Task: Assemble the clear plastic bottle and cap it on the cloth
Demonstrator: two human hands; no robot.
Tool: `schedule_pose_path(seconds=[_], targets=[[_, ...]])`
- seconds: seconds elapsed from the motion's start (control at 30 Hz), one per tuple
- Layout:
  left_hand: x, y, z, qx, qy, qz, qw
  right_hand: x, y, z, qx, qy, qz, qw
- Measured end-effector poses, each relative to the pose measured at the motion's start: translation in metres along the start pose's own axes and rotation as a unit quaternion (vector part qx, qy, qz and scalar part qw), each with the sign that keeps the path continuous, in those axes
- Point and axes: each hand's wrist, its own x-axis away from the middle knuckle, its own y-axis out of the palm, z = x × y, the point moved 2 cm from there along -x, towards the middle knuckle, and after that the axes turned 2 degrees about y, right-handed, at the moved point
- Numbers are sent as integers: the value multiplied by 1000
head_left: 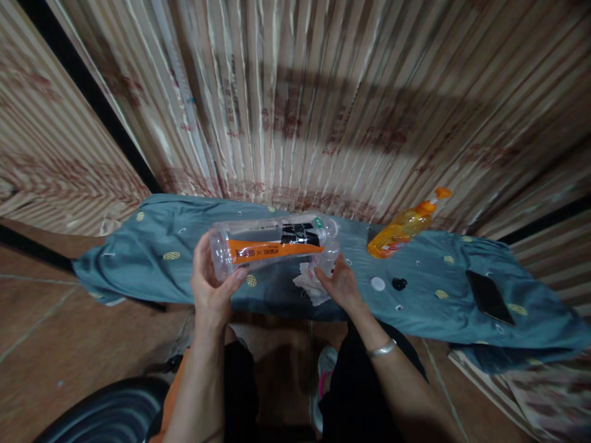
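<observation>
We hold the bottle (263,243) by its base, left hand (210,274) partly wrapped around it. The right hand (341,284) curls near the neck, beside the tissue (310,283); we cannot tell its hold. The bottle lies sideways above the cloth (152,246); rightward rest the dispenser (399,232), disc (377,283) and phone (490,297).

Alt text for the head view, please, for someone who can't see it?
The person's left hand holds a large clear bottle nearly sideways beside a small clear container in the right hand. On teal cloth are a white disc, a small black object, a phone and an orange pump bottle.
</observation>
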Motion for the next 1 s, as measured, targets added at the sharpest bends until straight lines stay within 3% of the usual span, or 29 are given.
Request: schedule_pose_path(seconds=[0.27,0.53,0.7,1.0], targets=[[3,5,1,46,-62,17,997,0,3,4,12,-13,8,1000],[3,6,-2,62,-46,36,996,1,3,3,16,11,3,1000],[4,4,-2,55,-44,15,997,1,2,4,-2,-11,9,1000],[6,8,6,84,-84,3,993,1,2,2,-7,-5,6,1000]])
